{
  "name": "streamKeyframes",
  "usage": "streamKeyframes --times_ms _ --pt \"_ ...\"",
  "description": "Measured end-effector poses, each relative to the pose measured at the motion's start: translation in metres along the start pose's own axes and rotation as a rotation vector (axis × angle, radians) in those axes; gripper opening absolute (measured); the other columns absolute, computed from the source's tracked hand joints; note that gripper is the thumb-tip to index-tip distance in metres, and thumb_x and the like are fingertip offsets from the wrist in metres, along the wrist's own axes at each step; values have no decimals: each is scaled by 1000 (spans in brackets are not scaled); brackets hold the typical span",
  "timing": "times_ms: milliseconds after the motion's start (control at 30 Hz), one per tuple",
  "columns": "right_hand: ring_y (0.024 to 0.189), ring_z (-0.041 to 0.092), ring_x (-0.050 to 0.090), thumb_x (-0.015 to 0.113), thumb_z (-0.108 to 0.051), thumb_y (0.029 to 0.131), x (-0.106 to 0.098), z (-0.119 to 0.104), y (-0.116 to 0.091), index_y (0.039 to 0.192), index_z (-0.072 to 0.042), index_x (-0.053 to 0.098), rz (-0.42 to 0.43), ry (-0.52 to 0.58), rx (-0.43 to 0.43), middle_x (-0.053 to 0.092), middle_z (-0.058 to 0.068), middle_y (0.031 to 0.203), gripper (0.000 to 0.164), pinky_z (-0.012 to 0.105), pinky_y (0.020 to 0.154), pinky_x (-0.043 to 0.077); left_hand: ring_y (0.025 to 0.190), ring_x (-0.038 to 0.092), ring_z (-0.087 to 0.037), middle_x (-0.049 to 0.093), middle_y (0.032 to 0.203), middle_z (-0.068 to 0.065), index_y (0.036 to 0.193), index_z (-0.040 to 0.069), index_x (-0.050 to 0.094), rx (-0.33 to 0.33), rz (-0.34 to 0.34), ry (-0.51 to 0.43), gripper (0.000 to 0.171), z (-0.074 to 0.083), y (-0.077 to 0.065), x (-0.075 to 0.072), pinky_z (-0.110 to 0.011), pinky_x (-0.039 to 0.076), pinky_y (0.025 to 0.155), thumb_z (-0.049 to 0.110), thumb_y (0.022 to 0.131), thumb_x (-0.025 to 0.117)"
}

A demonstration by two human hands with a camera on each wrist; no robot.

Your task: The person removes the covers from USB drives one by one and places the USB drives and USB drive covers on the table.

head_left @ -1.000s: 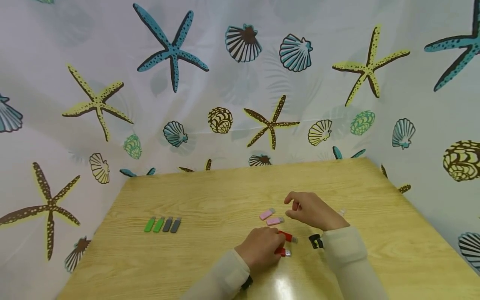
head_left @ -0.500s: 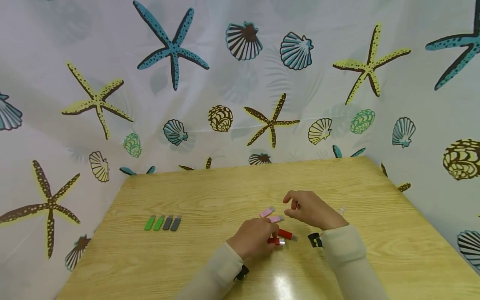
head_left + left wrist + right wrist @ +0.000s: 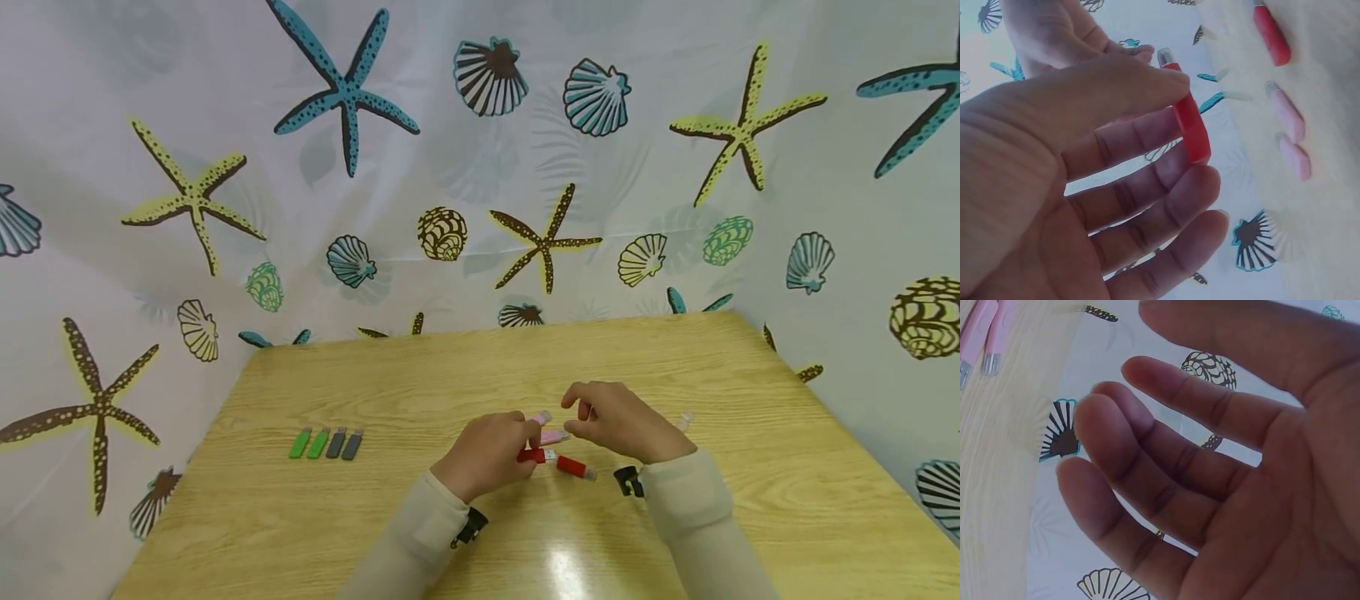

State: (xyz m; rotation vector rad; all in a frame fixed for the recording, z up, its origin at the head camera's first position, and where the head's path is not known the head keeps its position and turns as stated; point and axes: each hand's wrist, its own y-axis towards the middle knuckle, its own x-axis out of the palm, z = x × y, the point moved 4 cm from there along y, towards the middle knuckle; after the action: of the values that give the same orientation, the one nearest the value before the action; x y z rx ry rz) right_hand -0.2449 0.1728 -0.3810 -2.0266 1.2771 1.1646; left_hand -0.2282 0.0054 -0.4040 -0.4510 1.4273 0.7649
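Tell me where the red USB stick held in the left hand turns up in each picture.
Head: the red USB stick is just right of centre, in the lower half, in the left hand.
Left wrist: upper middle, under the thumb.
Right wrist: not in it.
Shared landmark: the two pink USB sticks, at the right in left wrist, top left in right wrist.

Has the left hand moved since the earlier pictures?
Yes: against the leftmost green stick in the head view, the left hand moved leftward and forward.
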Motion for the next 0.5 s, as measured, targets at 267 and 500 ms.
streamKeyframes --times_ms 267,500 --pt "61 12 48 68 -17 89 2 -17 -1 106 -5 64 -23 -6 -43 55 0 74 21 28 57 45 57 45 -5 58 76 6 89 16 69 5 57 15 13 -2 -8 -20 -17 39 51 23 81 75" --pt "58 8 48 68 -21 89 5 -39 -5 103 -8 66 -28 -20 -114 55 -3 73 19 24 55 45 58 47 -4 58 77 5 91 15 69 1 79 15 16 -6 -17 -34 -17 42 52 25 81 76"
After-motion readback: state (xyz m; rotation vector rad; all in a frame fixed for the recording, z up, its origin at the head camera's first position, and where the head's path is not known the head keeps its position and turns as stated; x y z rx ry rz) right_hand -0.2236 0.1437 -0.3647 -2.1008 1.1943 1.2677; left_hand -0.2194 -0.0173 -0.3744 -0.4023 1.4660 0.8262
